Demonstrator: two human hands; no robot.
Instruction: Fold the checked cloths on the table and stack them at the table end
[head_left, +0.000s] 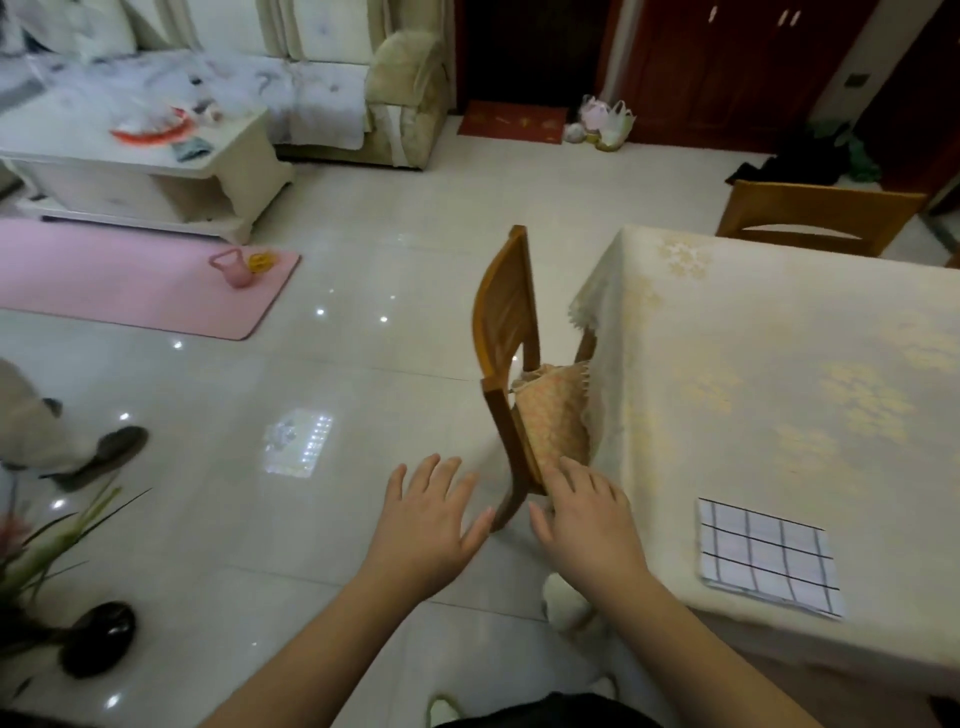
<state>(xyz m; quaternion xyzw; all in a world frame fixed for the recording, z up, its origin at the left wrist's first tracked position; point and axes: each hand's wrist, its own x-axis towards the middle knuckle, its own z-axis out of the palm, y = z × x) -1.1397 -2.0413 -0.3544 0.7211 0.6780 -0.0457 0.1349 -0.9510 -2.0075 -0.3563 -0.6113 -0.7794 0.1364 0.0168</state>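
your left hand (431, 512) is held out over the floor (363, 270), palm down, fingers straight and spread, with nothing in it. your right hand (584, 512) is out beside it, also palm down with fingers extended and holding nothing; its fingertips (558, 475) sit over the near edge of the wooden chair (506, 332), though you cannot tell from here whether they actually touch it. the two hands are near each other but apart.

the chair stands just beside the left edge of the table (779, 374), with a patterned cushion (553, 415) on its seat tucked partly under the hanging tablecloth. the checked cloth (766, 556) lies folded into a flat rectangle on the table near its front edge, well to the right of your right hand and touched by neither hand. a second chair (815, 215) stands at the table's far edge.

further off on the floor lie a pink mat (130, 280) and a red doormat (511, 122).
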